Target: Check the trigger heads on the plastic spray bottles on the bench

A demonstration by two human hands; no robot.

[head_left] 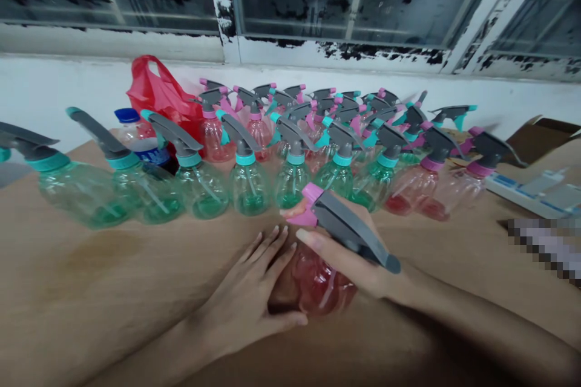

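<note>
A clear pink spray bottle (pixel 324 281) with a grey and pink trigger head stands on the wooden table in front of me. My right hand (pixel 349 254) is wrapped round its neck, just under the trigger head, with the thumb across the near side. Beside the bottle's left side, my left hand (pixel 258 284) rests with its fingers stretched out, the thumb near the bottle's base; whether it touches the bottle I cannot tell. Just beyond my hands runs a row of green spray bottles (pixel 250 190), with pink spray bottles (pixel 411 187) at its right end.
Several more spray bottles (pixel 258 133) crowd the back of the table (pixel 136 290). A red plastic bag (pixel 157 87) and a blue-capped bottle (pixel 129 127) stand behind the row at left. At right are a cardboard box (pixel 540 139) and a white-and-blue tray (pixel 521 193). Windows line the wall.
</note>
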